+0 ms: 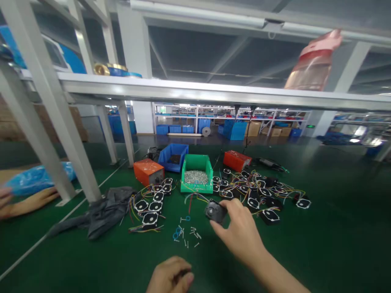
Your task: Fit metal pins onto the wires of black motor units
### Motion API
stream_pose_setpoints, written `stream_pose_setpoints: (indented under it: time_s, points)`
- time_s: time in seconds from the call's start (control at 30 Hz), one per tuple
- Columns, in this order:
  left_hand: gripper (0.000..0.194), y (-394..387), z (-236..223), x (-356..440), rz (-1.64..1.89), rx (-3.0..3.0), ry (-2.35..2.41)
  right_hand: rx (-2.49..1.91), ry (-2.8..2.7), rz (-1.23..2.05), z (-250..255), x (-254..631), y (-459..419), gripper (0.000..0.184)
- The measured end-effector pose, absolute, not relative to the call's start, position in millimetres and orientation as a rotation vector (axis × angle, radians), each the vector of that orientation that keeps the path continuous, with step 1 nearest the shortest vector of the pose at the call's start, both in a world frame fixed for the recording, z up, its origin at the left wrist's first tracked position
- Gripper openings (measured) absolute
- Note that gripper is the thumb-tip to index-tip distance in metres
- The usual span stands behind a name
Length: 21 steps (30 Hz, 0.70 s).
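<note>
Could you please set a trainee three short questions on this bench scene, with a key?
1. Which hand holds the black square part?
2. True or false: the loose screws lie inside the blue bin.
3. What colour is the bin holding the small silvery pieces?
A) blue
B) green
C) orange

Key:
1. The right hand.
2. False; they lie on the green work surface.
3. B

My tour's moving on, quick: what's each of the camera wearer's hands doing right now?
Left hand: loosely curled; whether it holds anything cannot be told.
Right hand: closed, holding a square black wired component.
</note>
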State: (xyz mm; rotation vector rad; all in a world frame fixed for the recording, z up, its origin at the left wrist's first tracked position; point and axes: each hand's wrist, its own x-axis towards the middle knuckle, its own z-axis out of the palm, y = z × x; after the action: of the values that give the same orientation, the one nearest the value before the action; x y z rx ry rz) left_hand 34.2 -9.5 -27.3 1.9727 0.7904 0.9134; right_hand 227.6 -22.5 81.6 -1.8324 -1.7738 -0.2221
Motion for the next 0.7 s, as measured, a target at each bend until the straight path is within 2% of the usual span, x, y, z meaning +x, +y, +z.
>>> stream_pose_setpoints:
  time_s: [0.1, 0.17, 0.23, 0.33, 0.4, 0.53, 0.7]
  points:
    - [0.066, -12.7, -35.0, 38.9, 0.95, 1.453, 0.665, -1.613, -1.939, -0.133, 70.3, 190.3, -31.3, 0.03]
    - [0.074, -12.3, -35.0, 37.3, 1.01, 1.242, 0.692, -1.506, -2.063, -0.041, 58.8, 168.5, -32.8, 0.026]
    - [0.058, -10.6, -28.4, 33.2, 1.127, 1.098, 0.856, -1.437, -2.16, 0.078, 47.5, 153.9, -29.7, 0.025]
    - [0.038, -5.4, -13.8, 26.6, 1.233, 0.88, 1.03, -1.375, -2.18, 0.302, 33.5, 153.2, -14.5, 0.035]
    - [0.034, -1.3, -7.4, 23.3, 1.258, 0.768, 1.026, -1.421, -2.087, 0.392, 25.0, 166.9, 1.7, 0.034]
    - [0.031, 2.7, -6.7, 20.7, 1.285, 0.621, 0.983, -1.714, -1.907, 0.33, 7.3, 205.8, 36.8, 0.014]
    - [0.03, 0.3, -8.7, 25.3, 1.197, 0.621, 0.94, -1.796, -1.934, 0.3, -6.5, 221.1, 60.1, 0.014]
